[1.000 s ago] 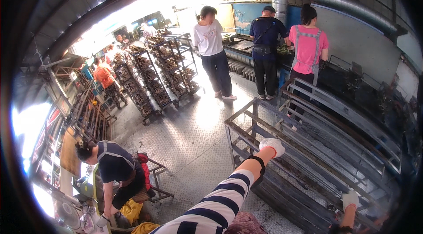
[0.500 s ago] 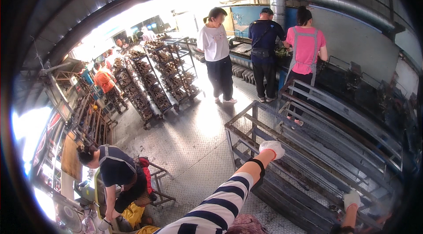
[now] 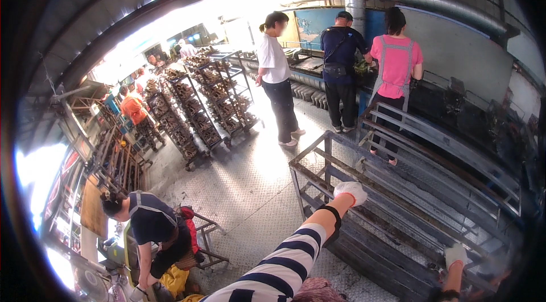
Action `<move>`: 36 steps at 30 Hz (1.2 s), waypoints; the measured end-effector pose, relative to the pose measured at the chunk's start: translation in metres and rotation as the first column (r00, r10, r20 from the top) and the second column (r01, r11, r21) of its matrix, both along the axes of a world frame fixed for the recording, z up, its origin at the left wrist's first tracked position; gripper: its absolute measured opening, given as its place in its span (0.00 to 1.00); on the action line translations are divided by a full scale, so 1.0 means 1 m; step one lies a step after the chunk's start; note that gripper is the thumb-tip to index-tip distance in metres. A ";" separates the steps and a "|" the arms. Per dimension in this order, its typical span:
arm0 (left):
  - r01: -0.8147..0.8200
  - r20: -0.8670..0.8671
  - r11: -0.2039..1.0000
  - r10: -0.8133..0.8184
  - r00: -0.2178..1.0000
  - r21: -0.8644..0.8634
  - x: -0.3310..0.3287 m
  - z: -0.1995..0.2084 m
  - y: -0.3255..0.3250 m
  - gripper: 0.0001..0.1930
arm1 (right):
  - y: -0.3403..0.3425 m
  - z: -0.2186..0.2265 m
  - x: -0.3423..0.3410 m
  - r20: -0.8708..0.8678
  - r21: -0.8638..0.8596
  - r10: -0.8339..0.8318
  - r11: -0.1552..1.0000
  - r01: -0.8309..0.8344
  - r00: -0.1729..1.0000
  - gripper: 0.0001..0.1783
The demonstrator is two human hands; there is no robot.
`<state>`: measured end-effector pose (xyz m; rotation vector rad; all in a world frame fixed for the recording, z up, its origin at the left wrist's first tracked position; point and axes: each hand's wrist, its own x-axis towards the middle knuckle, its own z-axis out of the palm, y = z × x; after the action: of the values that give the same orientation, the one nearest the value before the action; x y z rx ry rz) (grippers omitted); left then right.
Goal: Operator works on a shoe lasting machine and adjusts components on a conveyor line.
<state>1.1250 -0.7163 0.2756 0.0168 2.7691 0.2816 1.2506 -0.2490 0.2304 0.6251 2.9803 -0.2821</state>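
My left hand [image 3: 351, 193], in a white work glove, is closed over the near top rail of a long grey metal rack [image 3: 387, 223]. Further right along that rail, my gloved right hand [image 3: 455, 256] also grips the frame, its fingertips partly hidden. The rack is made of long parallel bars on several levels, and I see no goods on its bars. A striped sleeve covers my left arm, with a dark band near the wrist.
A second metal rack [image 3: 443, 140] stands just beyond. Wheeled racks [image 3: 196, 106] loaded with brown shoe-like pieces are at back left. A person in white [image 3: 276, 69] stands on the patterned metal floor [image 3: 244, 194]; others work at a bench. At lower left, a person [image 3: 151, 225] bends over.
The person in white has turned toward the bench and shifted their feet. My hands keep their places on the rack.
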 end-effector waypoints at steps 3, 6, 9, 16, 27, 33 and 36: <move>-0.016 -0.003 1.000 0.016 1.000 0.014 -0.002 -0.004 0.002 0.23 | 0.006 -0.006 -0.001 0.015 0.017 -0.001 1.000 0.000 1.000 0.23; -0.010 0.000 1.000 0.010 1.000 0.022 -0.007 -0.011 -0.001 0.25 | 0.009 -0.010 -0.002 0.029 0.035 0.010 0.999 -0.011 1.000 0.24; 0.017 0.021 1.000 -0.017 1.000 0.018 -0.009 -0.012 -0.001 0.27 | 0.008 -0.010 -0.003 0.048 0.040 0.014 0.999 -0.016 0.999 0.24; 0.025 0.038 1.000 -0.025 0.999 0.012 -0.007 -0.004 -0.002 0.26 | 0.001 -0.004 -0.003 0.032 0.026 -0.035 0.999 0.034 0.999 0.23; -0.010 -0.019 1.000 0.010 1.000 0.014 -0.013 -0.020 -0.001 0.25 | -0.005 0.005 -0.001 0.038 0.015 -0.033 0.999 0.033 0.999 0.22; -0.011 -0.010 1.000 0.011 1.000 0.001 -0.011 -0.018 -0.002 0.24 | 0.000 -0.003 -0.004 0.021 0.028 -0.001 1.000 0.001 1.000 0.22; 0.016 -0.021 1.000 -0.016 1.000 -0.007 -0.009 -0.015 0.000 0.24 | 0.006 -0.010 -0.006 0.018 0.039 0.006 0.999 -0.007 1.000 0.22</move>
<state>1.1156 -0.7167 0.2605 0.0398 2.7897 0.2689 1.2451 -0.2427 0.2199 0.6183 2.9770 -0.2175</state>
